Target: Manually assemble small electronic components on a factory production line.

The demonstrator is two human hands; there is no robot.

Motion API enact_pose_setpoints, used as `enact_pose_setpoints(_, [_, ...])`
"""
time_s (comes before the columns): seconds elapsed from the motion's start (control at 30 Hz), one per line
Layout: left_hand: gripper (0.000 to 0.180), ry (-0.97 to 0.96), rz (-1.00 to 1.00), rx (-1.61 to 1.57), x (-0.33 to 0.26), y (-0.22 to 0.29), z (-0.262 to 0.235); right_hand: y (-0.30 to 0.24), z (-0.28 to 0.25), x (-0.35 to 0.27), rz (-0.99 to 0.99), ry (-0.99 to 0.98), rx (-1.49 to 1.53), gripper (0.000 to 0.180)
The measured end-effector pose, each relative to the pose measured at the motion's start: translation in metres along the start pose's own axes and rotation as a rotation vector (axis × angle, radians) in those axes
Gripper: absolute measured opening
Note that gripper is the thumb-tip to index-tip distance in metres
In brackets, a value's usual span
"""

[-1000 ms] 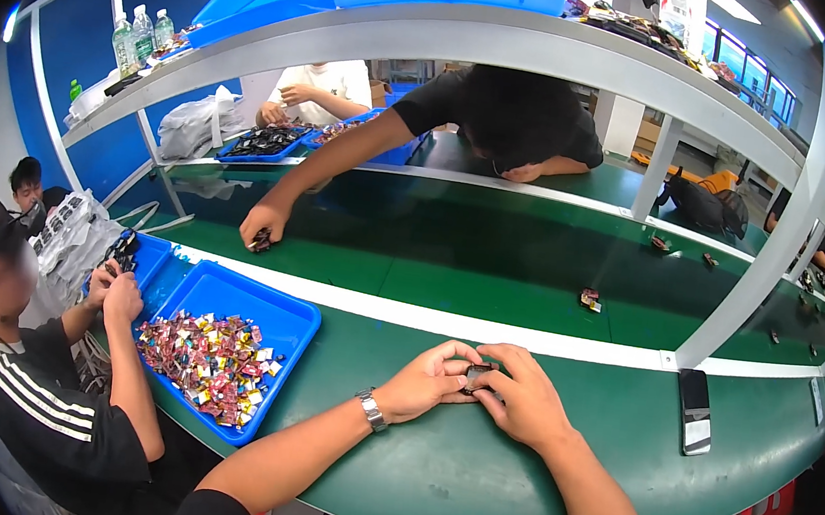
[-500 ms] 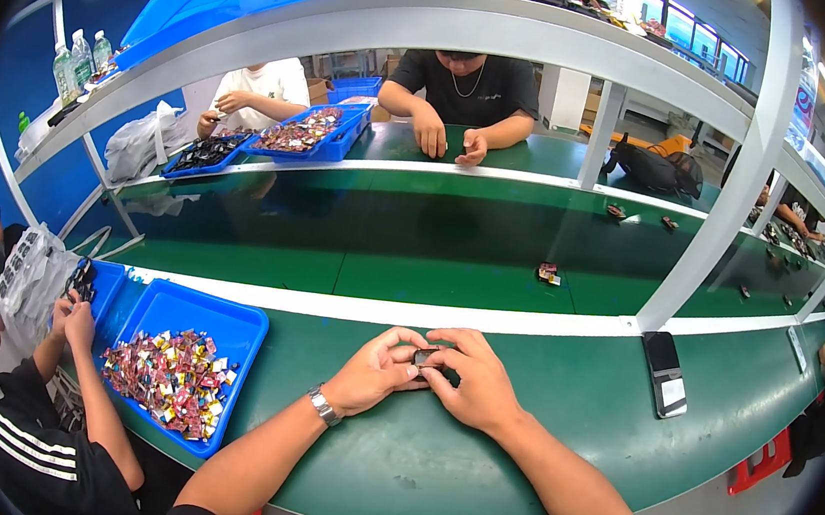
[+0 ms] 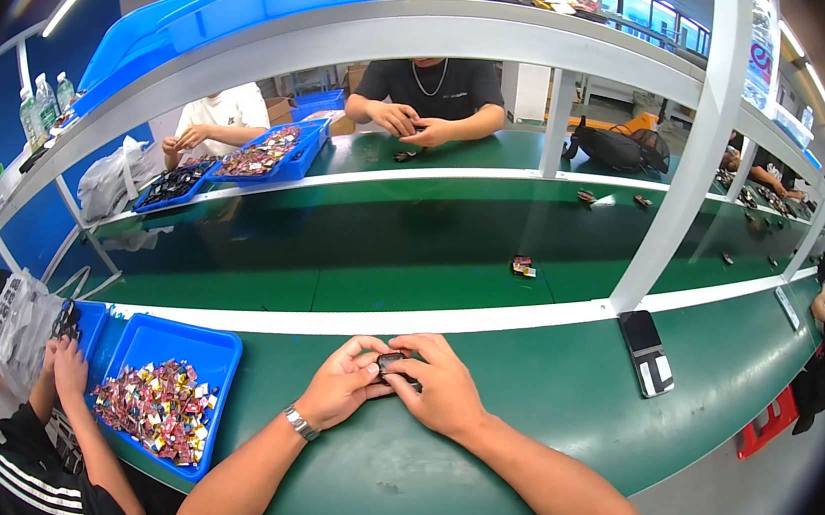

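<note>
A small dark, roughly rectangular part (image 3: 389,361) is pinched between my two hands, above the green bench (image 3: 468,495). My left hand (image 3: 343,387), with a metal watch band at the wrist, grips the part's left side between thumb and fingers. Across from it, my right hand (image 3: 441,389) holds the right side, its thumb and fingertips on the part. My fingers cover much of it, and I cannot make out its exact kind. Left of my forearm stands a blue tray (image 3: 231,379) heaped with small red, white and yellow circuit pieces (image 3: 160,407).
A phone-like dark device (image 3: 646,354) lies to the right. White shelf posts (image 3: 678,175) and a rail cross beyond my hands. A circuit piece (image 3: 523,266) lies on the middle strip. Co-workers sit at the left (image 3: 39,460) and across (image 3: 428,108).
My view has turned, so the scene sits further left. The dark part has tilted in my fingers, showing more of its dark face. The person across has brought both hands together.
</note>
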State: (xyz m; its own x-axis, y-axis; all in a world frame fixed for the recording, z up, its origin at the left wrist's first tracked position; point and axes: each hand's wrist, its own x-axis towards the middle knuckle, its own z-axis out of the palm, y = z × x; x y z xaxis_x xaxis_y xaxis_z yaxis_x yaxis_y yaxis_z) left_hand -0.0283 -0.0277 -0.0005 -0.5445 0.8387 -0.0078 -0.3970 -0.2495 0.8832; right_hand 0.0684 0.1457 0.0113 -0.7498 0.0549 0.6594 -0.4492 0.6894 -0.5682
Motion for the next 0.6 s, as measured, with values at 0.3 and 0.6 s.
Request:
enact_pose_setpoints(0.3, [0.025,0.007,0.0,-0.018,0.0021,-0.0017,-0.0006,0.0012,0.0041,-0.004,0.117,-0.023,0.108,0.013])
enact_pose_setpoints(0.6, [0.024,0.01,0.015,-0.011,0.0009,-0.0035,-0.0017,-0.0003,0.0042,-0.0043,0.151,-0.03,0.119,0.017])
